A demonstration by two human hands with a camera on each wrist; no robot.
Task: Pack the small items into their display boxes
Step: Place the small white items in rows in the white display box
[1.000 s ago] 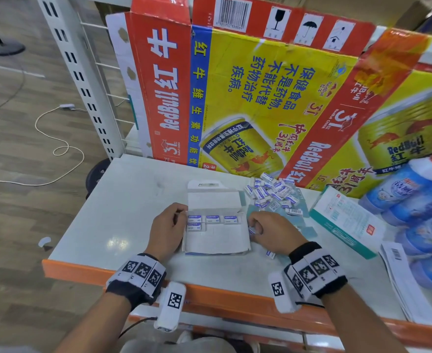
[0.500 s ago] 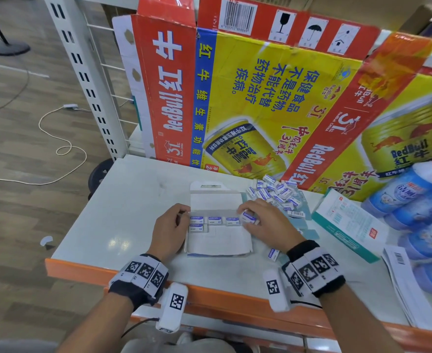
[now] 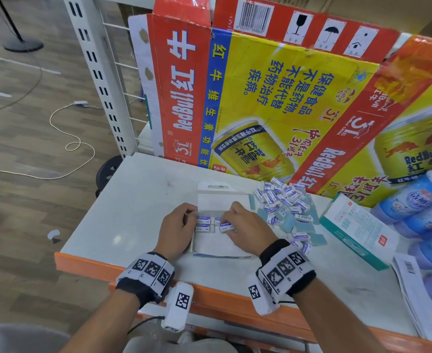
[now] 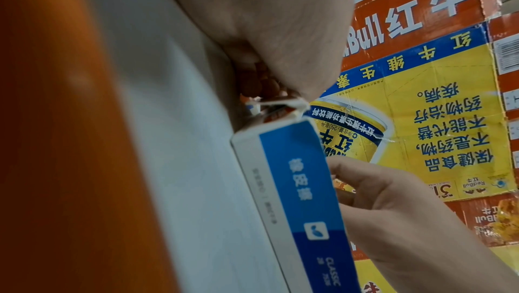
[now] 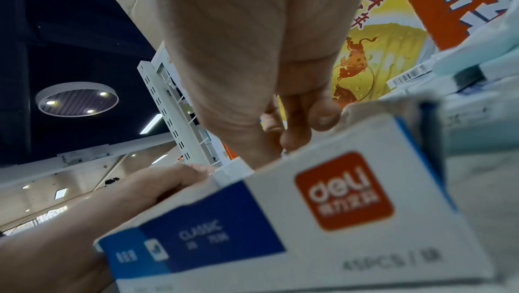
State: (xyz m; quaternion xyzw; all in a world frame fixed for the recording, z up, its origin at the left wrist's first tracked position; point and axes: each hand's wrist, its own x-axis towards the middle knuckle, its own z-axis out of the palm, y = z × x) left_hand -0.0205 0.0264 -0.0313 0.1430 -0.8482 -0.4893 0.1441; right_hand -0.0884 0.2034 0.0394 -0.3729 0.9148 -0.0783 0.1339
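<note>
A white display box [image 3: 220, 242] lies open on the shelf top, with a few blue-and-white erasers [image 3: 203, 220] lined up at its far end. My left hand [image 3: 192, 215] grips the box's left wall; in the left wrist view its fingers [image 4: 261, 89] pinch the corner of the box [image 4: 295, 186]. Inside the box, beside the packed ones, my right hand [image 3: 229, 220] pinches one small eraser [image 3: 226, 227]. The right wrist view shows those curled fingers [image 5: 295, 124] above the box's printed side [image 5: 309, 220]. Right of the box lies a loose pile of erasers [image 3: 283, 197].
Flattened Red Bull cartons [image 3: 273, 98] stand along the back. A teal-and-white carton [image 3: 357, 228], blue bottles [image 3: 418, 205] and printed sheets [image 3: 418, 289] fill the right side. The orange shelf edge [image 3: 108, 268] runs in front, and a white upright post [image 3: 100, 72] stands at the back left.
My right hand picked an eraser up beside the box's right edge and carried it left into the box, next to the packed row. The left hand stayed on the box's left wall.
</note>
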